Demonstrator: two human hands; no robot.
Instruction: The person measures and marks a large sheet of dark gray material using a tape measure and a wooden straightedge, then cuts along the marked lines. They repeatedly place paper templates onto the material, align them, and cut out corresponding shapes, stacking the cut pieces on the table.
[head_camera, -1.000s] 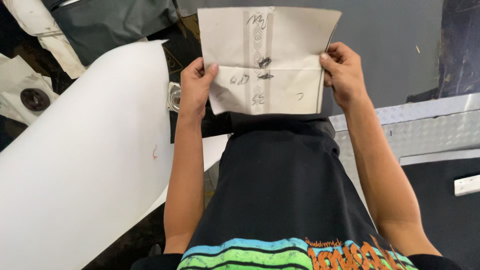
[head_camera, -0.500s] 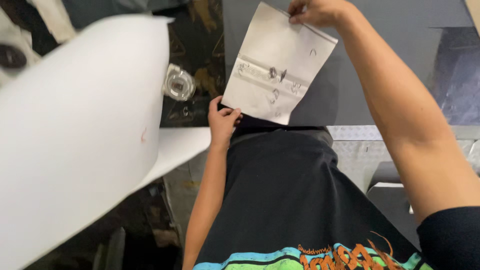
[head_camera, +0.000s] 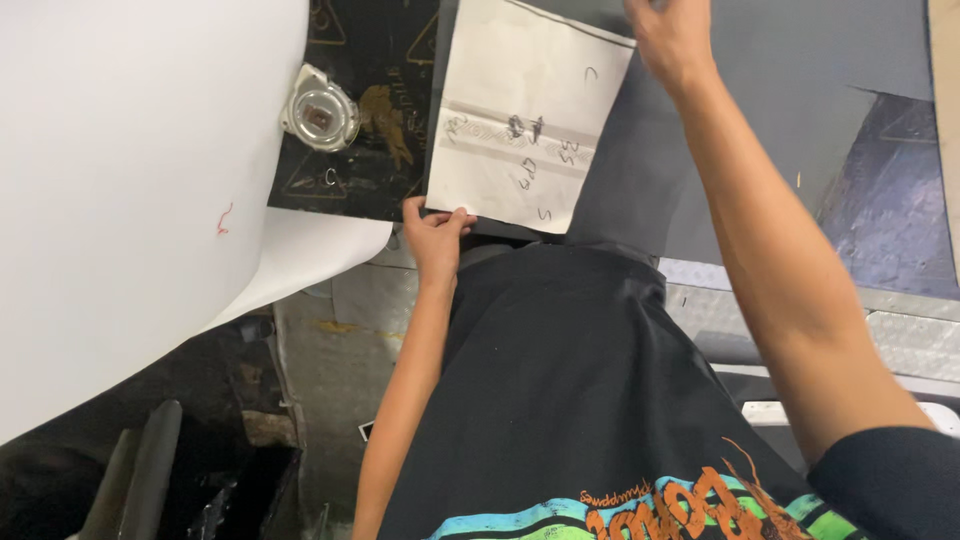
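Paper sheet (head_camera: 525, 115), pale and marked with a few handwritten scribbles and a faint printed band across its middle, lies tilted on the grey tabletop (head_camera: 780, 90) in front of you. Your left hand (head_camera: 437, 235) pinches its near lower corner between thumb and fingers, so that grip is closed on the sheet. Your right hand (head_camera: 672, 35) reaches to the far upper corner; it sits at the sheet's edge and appears to press or hold it there, but the fingers run out of the top of the view, so you cannot tell how that grip is set. As far as this shows, the sheet is spread flat and open, held at two opposite corners, not yet let go. To your left, a large white sheet (head_camera: 120, 180) curves over the bench, and a round metal fitting (head_camera: 320, 110) rests on a black mat (head_camera: 375, 120) just beside the paper.
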